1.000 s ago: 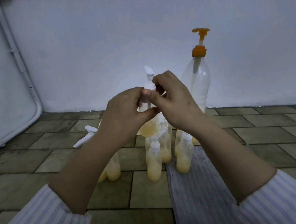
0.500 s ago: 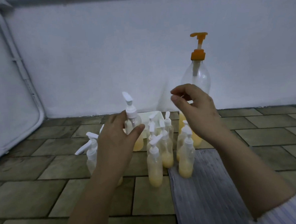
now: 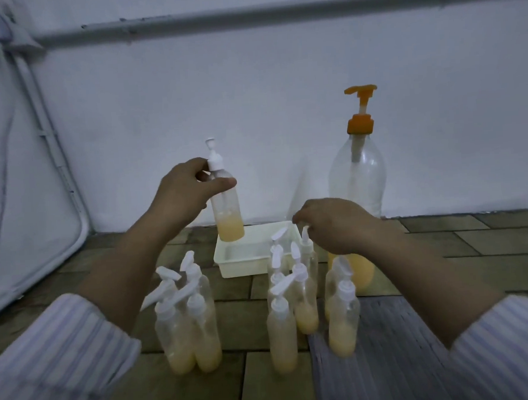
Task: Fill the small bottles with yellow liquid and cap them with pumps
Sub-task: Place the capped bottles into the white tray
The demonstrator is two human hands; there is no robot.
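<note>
My left hand (image 3: 179, 192) grips a small clear bottle (image 3: 226, 208) near its neck. A white pump caps it and yellow liquid fills its bottom quarter. It hangs upright over the back left corner of a white tray (image 3: 245, 267). My right hand (image 3: 338, 226) hovers with loosely curled fingers just above the pump heads of several capped small bottles (image 3: 294, 306) and holds nothing I can see. A second group of capped small bottles (image 3: 190, 328) stands to the left. A large clear bottle with an orange pump (image 3: 360, 175) stands behind my right hand, with yellow liquid low in it.
The bottles stand on a tiled floor against a white wall. A grey ribbed mat (image 3: 390, 362) lies at the front right, under some bottles. A white padded panel with a tube frame (image 3: 25, 214) leans at the left. The white tray holds no bottles.
My hands came apart from the bottle's pump. My left hand carried the capped bottle left and back over the tray. My right hand dropped onto the right group of bottles.
</note>
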